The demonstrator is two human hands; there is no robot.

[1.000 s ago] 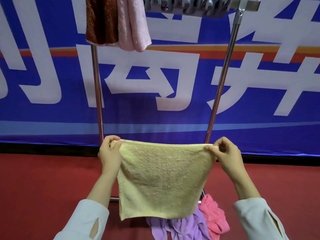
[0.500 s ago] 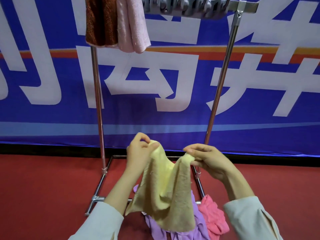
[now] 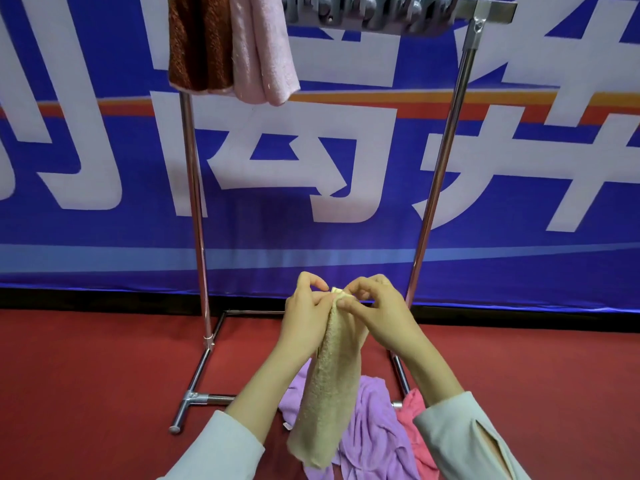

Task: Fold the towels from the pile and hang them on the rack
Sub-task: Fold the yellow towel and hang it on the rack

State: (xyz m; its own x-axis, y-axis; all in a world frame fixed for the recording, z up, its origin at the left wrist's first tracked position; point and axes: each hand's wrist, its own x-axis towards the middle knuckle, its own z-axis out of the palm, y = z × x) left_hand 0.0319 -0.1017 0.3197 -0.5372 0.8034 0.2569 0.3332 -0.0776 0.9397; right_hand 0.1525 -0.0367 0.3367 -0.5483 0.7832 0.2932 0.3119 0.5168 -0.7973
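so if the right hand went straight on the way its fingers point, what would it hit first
Probably the left hand: only the yellow towel's pinched top edge lies between them.

I see open room between the rack posts (image 3: pixel 194 209).
Hung towels (image 3: pixel 256 46) block 11 o'clock; grey clips (image 3: pixel 367 13) crowd 12 o'clock.

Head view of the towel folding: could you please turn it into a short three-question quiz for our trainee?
1. True or false: the yellow towel hangs on the rack.
2. Which hang from the rack's top bar? A) brown towel and pink towel B) purple and yellow ones C) nothing
3. Fill in: the left hand and right hand pinch the yellow towel at its ____ end.
Key: 1 false; 2 A; 3 top.
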